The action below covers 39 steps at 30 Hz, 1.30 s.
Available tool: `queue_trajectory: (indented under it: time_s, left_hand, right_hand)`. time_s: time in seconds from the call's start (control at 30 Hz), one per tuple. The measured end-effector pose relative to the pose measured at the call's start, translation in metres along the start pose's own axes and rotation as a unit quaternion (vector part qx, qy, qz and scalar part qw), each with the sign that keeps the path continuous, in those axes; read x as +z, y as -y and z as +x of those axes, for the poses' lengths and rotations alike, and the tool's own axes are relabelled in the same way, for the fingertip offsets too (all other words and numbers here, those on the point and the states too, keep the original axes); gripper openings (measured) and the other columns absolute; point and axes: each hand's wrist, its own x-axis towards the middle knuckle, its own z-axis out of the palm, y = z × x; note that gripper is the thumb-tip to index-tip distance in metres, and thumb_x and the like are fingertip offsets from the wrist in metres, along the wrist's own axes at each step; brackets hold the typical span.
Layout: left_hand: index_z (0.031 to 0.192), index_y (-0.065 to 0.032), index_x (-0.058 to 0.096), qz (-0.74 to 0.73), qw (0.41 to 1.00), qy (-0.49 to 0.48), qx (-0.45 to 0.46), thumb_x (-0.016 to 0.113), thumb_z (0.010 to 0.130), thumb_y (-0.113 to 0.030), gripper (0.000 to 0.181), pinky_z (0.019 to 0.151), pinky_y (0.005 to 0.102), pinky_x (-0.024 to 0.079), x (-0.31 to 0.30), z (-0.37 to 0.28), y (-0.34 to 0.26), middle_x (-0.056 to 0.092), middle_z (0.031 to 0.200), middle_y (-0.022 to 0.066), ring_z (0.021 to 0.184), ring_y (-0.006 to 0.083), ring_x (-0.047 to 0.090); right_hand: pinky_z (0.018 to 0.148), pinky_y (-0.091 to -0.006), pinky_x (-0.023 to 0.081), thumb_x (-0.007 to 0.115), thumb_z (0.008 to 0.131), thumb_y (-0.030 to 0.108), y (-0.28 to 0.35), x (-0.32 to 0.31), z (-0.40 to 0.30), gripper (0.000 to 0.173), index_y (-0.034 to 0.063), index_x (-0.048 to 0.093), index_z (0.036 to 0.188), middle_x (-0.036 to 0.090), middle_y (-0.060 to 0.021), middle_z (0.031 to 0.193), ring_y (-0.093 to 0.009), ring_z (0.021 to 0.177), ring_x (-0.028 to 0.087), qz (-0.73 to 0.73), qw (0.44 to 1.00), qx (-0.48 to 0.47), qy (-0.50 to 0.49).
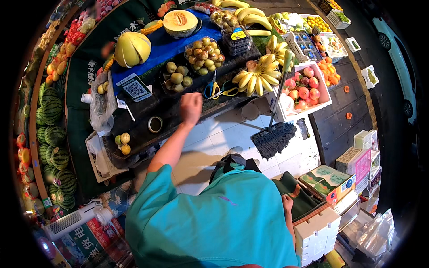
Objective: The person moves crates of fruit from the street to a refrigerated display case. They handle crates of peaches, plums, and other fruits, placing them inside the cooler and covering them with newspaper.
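Note:
My left hand [191,106] is above the dark stall table, its fingers bent down; whether it holds anything is hidden. Just beyond it lies a clear tray of kiwifruit [177,77]. To its right are scissors with blue and yellow handles [214,90] and a second yellow-handled pair [230,91]. Farther back sits a clear box of small round brownish-green fruit [204,56]. A roll of tape [155,124] lies to the left. My right hand [287,202] hangs low beside my body, next to a dark green cloth [296,192]; its fingers are mostly hidden.
A mop [273,139] leans between the table and a white foam box of pomegranates [310,92]. Bananas [258,78], a cut melon [181,22] and a pomelo [133,50] are on the table. Watermelons [60,157] line the left; foam boxes [316,231] and cartons stand right.

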Motion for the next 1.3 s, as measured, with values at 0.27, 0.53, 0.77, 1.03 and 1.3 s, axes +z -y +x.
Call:
queue_trajectory:
  time_s: [0.27,0.53,0.77,1.03,1.3]
  left_hand:
    - [0.091,-0.008,0.067,0.081,0.975,0.204,0.034,0.07,0.084,-0.015,0.01,0.077,0.0435,0.051,0.065,-0.012,0.019,0.061,0.09,0.0083,0.091,0.0303,0.059]
    - [0.094,-0.0009,0.072,-0.296,0.839,0.335,-0.309,0.071,0.089,-0.015,0.015,0.065,0.023,0.051,0.021,0.023,0.068,0.071,0.084,0.0032,0.074,0.0079,0.064]
    - [0.105,-0.0026,0.066,-0.383,0.753,0.321,-0.429,0.068,0.094,-0.03,0.029,0.069,0.0219,0.049,0.05,0.05,0.046,0.072,0.095,0.0052,0.084,0.0098,0.066]
    - [0.087,-0.0054,0.07,-0.355,0.813,0.194,-0.419,0.07,0.092,-0.033,0.029,0.05,0.0202,0.039,0.087,0.037,0.062,0.063,0.075,-0.0034,0.061,0.0045,0.054]
    - [0.103,-0.0086,0.073,0.035,0.99,0.106,-0.081,0.072,0.085,-0.028,0.027,0.079,0.0449,0.051,0.149,0.087,-0.01,0.068,0.092,0.0157,0.086,0.0345,0.065]
  right_hand:
    - [0.05,-0.0283,0.043,0.054,0.098,0.01,-0.008,-0.005,0.041,0.014,-0.0042,0.059,0.099,0.053,-0.006,0.066,-0.016,0.054,0.051,0.195,0.98,0.029,-0.015]
    - [0.047,-0.0263,0.045,0.059,0.095,0.016,-0.051,0.007,0.034,0.021,-0.0039,0.064,0.096,0.06,-0.0064,0.066,-0.013,0.053,0.058,0.167,0.985,0.042,-0.005]
    - [0.048,-0.0261,0.042,0.059,0.096,0.017,-0.061,0.028,0.04,0.021,0.0023,0.062,0.082,0.059,-0.0036,0.065,-0.012,0.052,0.054,0.141,0.99,0.011,-0.024]
    - [0.044,-0.0257,0.041,0.057,0.096,0.014,-0.124,0.052,0.078,0.015,0.0014,0.061,0.087,0.056,-0.0045,0.064,-0.013,0.05,0.054,0.118,0.989,-0.058,-0.062]
    - [0.048,-0.0299,0.047,0.06,0.092,0.02,-0.047,0.049,0.04,0.022,0.0013,0.064,0.081,0.061,-0.0047,0.063,-0.014,0.051,0.058,0.114,0.991,-0.009,-0.064]
